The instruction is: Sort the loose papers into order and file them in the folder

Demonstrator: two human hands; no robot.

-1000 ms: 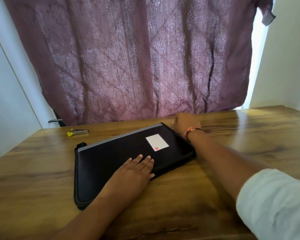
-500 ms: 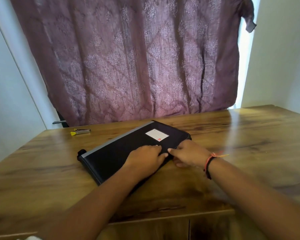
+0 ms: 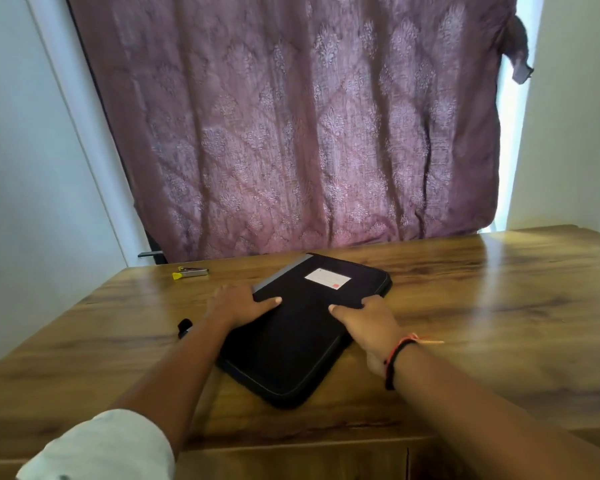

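A black zipped folder point(image 3: 298, 337) with a white label point(image 3: 327, 278) lies closed on the wooden table point(image 3: 482, 306), turned at an angle. My left hand point(image 3: 238, 303) grips its left edge, thumb on top of the cover. My right hand point(image 3: 368, 323) holds the right edge, thumb laid across the cover and fingers curled round the side. A small black tab point(image 3: 185, 325) of the folder sticks out by my left forearm. No loose papers are in sight.
A small yellow and metal stapler point(image 3: 189, 273) lies at the table's far left. A maroon patterned curtain point(image 3: 291, 133) hangs behind the table. White walls stand on both sides. The table's front edge point(image 3: 291, 445) runs just below my forearms.
The folder has been turned so its long side runs more towards me. My hands have moved apart from the near edge to its left and right edges.
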